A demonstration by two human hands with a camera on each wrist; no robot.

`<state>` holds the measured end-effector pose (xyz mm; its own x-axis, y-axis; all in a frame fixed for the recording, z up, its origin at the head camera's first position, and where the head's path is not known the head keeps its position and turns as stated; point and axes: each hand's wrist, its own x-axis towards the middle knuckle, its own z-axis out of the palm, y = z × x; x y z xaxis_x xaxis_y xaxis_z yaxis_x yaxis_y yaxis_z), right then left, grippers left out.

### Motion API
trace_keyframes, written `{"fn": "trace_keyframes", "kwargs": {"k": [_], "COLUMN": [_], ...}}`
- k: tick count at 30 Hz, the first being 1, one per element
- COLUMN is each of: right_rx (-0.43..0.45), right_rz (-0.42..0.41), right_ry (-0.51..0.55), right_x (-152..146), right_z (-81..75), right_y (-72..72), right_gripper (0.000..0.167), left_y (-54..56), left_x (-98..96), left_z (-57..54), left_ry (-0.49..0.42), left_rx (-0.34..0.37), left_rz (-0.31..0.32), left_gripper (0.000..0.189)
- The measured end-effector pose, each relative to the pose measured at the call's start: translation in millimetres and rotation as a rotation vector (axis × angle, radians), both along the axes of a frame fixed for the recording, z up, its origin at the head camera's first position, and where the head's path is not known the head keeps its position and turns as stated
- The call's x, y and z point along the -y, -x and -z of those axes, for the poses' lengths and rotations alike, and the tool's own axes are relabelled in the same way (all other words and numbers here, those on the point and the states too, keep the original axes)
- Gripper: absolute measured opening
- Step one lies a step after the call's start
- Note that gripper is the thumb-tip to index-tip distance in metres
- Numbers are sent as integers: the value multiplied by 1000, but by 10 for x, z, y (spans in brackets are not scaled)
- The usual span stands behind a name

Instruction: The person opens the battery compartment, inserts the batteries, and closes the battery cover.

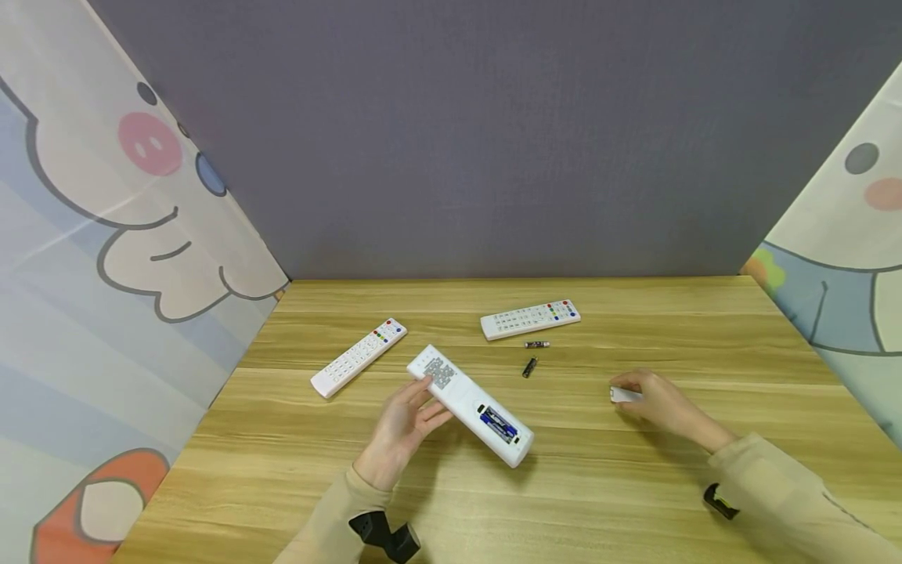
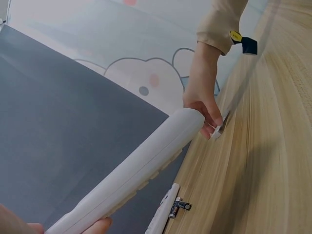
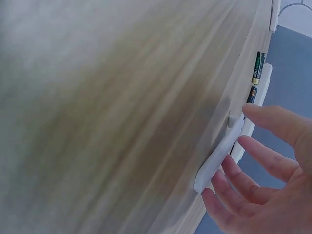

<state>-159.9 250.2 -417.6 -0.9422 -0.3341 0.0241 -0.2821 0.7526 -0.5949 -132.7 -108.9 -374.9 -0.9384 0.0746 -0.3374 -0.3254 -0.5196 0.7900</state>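
My left hand (image 1: pixel 399 432) grips a white remote control (image 1: pixel 460 394) by its far end, back side up and tilted above the table. Two blue batteries (image 1: pixel 498 424) sit in its uncovered battery bay. The left wrist view shows the same remote (image 2: pixel 136 161) edge-on, its buttons facing down. Off to the right, my right hand (image 1: pixel 661 405) holds a small white battery cover (image 1: pixel 623 395) low over the wood. Seen from the right wrist, thumb and fingertips lie along the edges of the cover (image 3: pixel 218 158).
Another white remote (image 1: pixel 359 357) lies button side up at the left, and one more (image 1: pixel 531 319) lies at the back. Two loose dark batteries, one lying crosswise (image 1: pixel 537 344) and one slanted (image 1: pixel 530 366), are in front of it. A grey panel (image 1: pixel 521 157) borders the wooden table (image 1: pixel 564 501) behind.
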Motion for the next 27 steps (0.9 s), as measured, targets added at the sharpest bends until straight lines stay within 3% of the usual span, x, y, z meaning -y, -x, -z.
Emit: {"fn": "trace_keyframes", "kwargs": {"k": [27], "right_rx": [-55], "right_rz": [33], "right_ry": [-94], "right_x": [19], "right_z": [65], "right_y": [57], "right_gripper": [30], "left_y": [-8], "left_x": [-1], "left_z": [-7], "left_ry": [-39], "left_rx": [0], "left_rz": [22], "left_gripper": [20]}}
